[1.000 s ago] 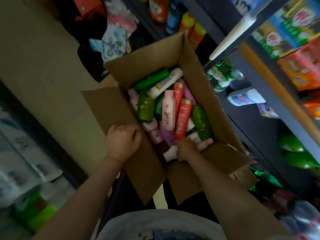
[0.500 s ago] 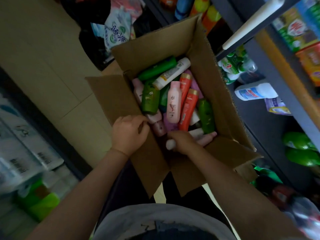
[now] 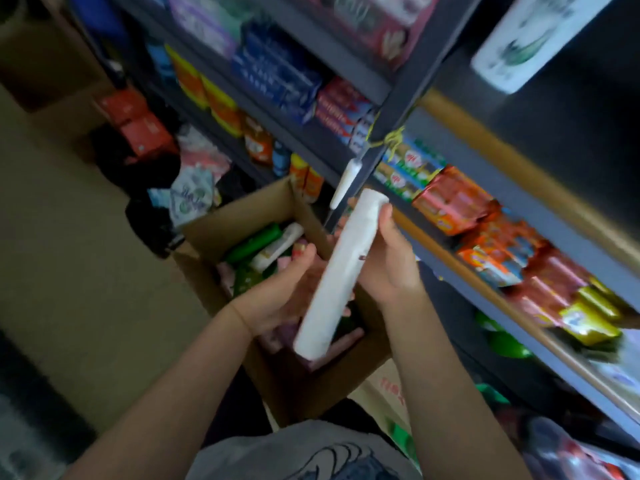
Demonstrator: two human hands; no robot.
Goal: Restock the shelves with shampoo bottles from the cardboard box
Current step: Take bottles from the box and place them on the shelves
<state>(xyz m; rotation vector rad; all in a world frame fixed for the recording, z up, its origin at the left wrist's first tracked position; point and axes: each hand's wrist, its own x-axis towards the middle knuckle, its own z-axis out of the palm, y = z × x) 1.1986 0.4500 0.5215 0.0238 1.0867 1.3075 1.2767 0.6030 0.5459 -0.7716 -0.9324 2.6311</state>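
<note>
The shelf (image 3: 512, 271) right of the hands is packed with orange and red packets (image 3: 457, 202) up to its front edge. A dark upright post (image 3: 391, 123) stands just beyond the raised white bottle (image 3: 341, 275). The upper-right bay (image 3: 554, 109) is mostly bare behind one white bottle (image 3: 526, 36).

The long bottle (image 3: 341, 277) is plain white. The cardboard box (image 3: 242, 216) is brown, with green (image 3: 254, 242), white (image 3: 277, 245) and pink bottles inside. The shelves (image 3: 485, 188) are dark grey, holding orange-red packets (image 3: 453, 202) and blue cartons (image 3: 277, 76).
</note>
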